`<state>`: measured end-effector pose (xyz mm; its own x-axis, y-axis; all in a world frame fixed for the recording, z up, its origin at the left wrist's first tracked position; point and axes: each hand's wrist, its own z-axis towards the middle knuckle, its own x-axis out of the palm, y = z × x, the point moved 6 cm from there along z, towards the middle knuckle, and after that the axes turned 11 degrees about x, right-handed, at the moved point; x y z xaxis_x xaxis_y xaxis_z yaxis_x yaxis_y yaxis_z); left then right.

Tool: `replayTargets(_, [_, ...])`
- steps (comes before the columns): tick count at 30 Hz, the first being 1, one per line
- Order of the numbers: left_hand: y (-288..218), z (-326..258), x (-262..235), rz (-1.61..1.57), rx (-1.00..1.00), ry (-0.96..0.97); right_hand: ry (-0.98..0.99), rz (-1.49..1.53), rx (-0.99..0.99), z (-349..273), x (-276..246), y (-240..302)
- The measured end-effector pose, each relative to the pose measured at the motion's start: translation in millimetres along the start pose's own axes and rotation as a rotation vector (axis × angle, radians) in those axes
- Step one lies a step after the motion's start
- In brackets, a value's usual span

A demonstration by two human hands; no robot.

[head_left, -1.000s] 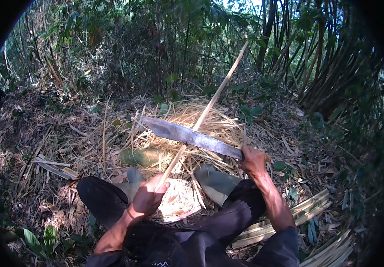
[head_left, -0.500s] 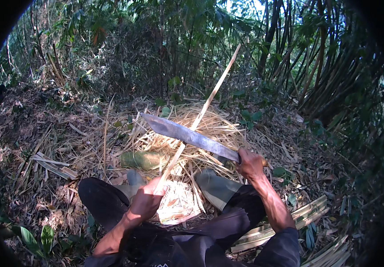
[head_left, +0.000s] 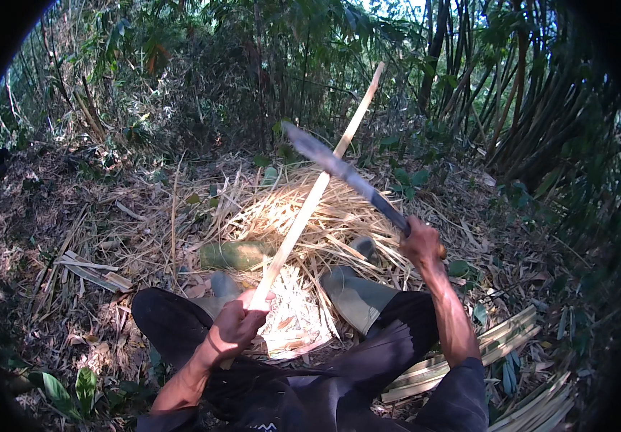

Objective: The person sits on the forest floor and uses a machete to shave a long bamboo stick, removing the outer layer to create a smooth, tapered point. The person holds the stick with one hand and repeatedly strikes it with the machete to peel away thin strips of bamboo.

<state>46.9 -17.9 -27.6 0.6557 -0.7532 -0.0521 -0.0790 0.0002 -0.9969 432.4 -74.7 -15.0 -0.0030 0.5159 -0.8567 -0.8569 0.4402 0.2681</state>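
Observation:
My left hand (head_left: 238, 324) is closed round the lower end of a long pale bamboo strip (head_left: 309, 205), which slants up and away to the right. In my right hand (head_left: 420, 243) is the handle of a machete (head_left: 357, 182), its fingers wrapped tight. The blade, slightly blurred, crosses the upper half of the strip with its tip pointing up and left. Whether the edge touches the strip I cannot tell. Beneath them lies a heap of thin bamboo shavings (head_left: 274, 216). A green bamboo section (head_left: 232, 255) rests at the heap's near left side.
My boots (head_left: 353, 295) stand at the near edge of the heap, knees bent outward. Split bamboo strips (head_left: 469, 353) lie by my right leg, and a few short pieces (head_left: 94, 271) on the left. Dry leaves cover the ground. Bamboo clumps (head_left: 512, 93) rise behind.
The machete has moved up and away along the strip, its blade now tilted more steeply. My right hand has shifted a little right and farther out. The strip's broad face shows more now.

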Motion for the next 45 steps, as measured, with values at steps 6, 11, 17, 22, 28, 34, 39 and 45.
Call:
replayTargets(6, [-7.3, -8.3, 2.7, -0.293, -0.008, 0.055, 0.04, 0.067, 0.148, 7.3, -3.1, -10.9])
replayTargets(11, [-21.5, -3.6, 5.3, -0.421, -0.02, 0.074, -0.013, 0.087, -0.252, -31.3, 1.6, 21.7])
replayTargets(17, [-21.3, -10.2, 12.6, -0.498, -0.028, 0.142, 0.052, 0.066, 0.274, 14.5, -7.7, -19.7])
replayTargets(22, [-23.7, 11.5, 5.1, -0.67, -0.091, 0.045, 0.173, 0.153, -0.175, -42.7, 6.7, 53.2])
replayTargets(28, [-25.4, 2.4, 8.7, -0.835, -0.151, -0.002, 0.129, 0.095, -0.002, -16.6, 25.6, 29.0])
replayTargets(34, [-19.7, -0.2, 2.3, -0.89, -0.137, 0.041, 0.124, 0.123, -0.167, -37.9, 14.5, 49.4])
replayTargets(39, [-18.4, -2.8, 5.3, -0.877, -0.101, 0.093, 0.106, 0.093, -0.104, -23.7, 8.5, 38.7])
replayTargets(45, [-9.0, -10.1, 5.2, -0.903, -0.139, 0.077, 0.062, 0.065, -0.107, -14.2, 3.2, 31.6])
